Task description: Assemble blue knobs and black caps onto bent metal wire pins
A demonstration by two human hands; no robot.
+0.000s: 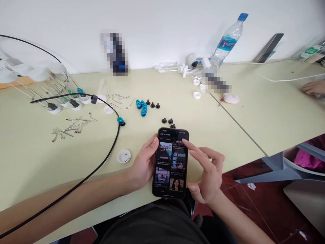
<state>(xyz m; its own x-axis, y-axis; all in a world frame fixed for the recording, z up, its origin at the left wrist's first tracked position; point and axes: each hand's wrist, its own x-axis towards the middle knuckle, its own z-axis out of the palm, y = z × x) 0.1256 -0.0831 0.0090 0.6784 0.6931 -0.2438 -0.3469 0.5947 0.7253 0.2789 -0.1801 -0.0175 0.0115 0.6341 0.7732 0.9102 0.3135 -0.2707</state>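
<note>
A black smartphone (166, 166) with a lit screen of picture tiles stands tilted over the table's front edge. Around its left side wraps my left hand (143, 162), the thumb along the phone's edge. My right hand (209, 174) is open beside the phone's right side, its index fingertip over the upper right of the screen; whether it touches cannot be told. The right thumb is close to the phone's lower right edge. Just beyond the phone lie small black flanged parts (170, 120). To the left of my left hand sits a white round cap (124, 156).
Blue ribbed parts (141, 107) and bent metal rods (73, 127) lie on the table (142, 132). Clear tubes with white caps (42, 75) stand at left. A black cable (111, 145) arches over the left side. A water bottle (228, 42) leans at the wall; another person's hand (313, 88) is far right.
</note>
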